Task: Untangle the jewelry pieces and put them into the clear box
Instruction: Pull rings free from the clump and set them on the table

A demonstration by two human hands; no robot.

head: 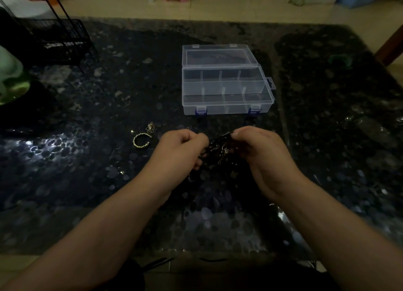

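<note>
**Both hands on the dark jewelry knot, clear box open behind**

Only one view here, the head camera looking down at a dark speckled counter (87,181).

The left hand (181,146) and right hand (259,151) are held close together just above the counter, each with fingers curled in and pinching opposite sides of a dark tangle of jewelry (220,147). The tangle stretches roughly left to right between the two hands, with some of it hanging down toward the counter. A few small gold glints show in the middle; it's too dim to tell the separate pieces apart.

Just left of the left hand, a gold bangle (140,140) lies flat on the counter, its gap facing right. Right beside it, a bit further back, sits a small gold wiry piece (150,127), too small to make out.

The clear box (226,98) sits further back, lid folded open away from the person, long side running left to right, blue latches on the near edge. Dividers split it into compartments. No writing or labels that I can read anywhere.

A black wire rack (56,41) stands at the far left corner.
</note>
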